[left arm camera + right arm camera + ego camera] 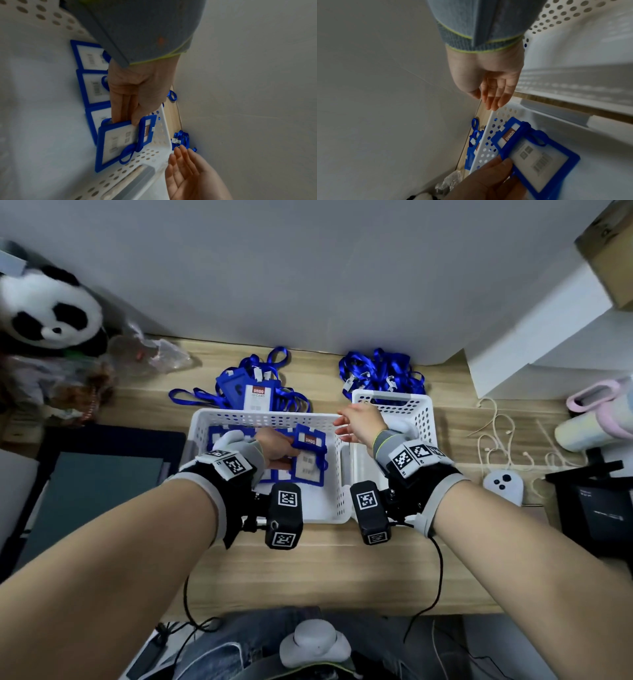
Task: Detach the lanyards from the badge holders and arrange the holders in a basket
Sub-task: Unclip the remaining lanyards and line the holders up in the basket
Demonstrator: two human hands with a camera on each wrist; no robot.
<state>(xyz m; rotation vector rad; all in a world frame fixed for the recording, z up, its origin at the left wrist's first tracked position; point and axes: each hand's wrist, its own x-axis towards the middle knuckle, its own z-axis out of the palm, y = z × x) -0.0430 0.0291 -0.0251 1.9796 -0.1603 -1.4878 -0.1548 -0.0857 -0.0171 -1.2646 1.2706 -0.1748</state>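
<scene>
Head view: at frame centre the left hand pinches a blue-framed holder with a white card and a red band, tilted over the white perforated basket. More holders lie flat on its floor. The right hand, fingers loosely spread, hovers empty at the basket's upper right corner. Glossy blue lanyards are heaped at upper centre, behind a second basket.

Left wrist view: three flat holders show in a row at left, barcodes on the cards; a soft blue loop hangs from the held holder.

Right wrist view: blurred, but the card seems to read "UHOO"; the right hand hangs relaxed.
</scene>
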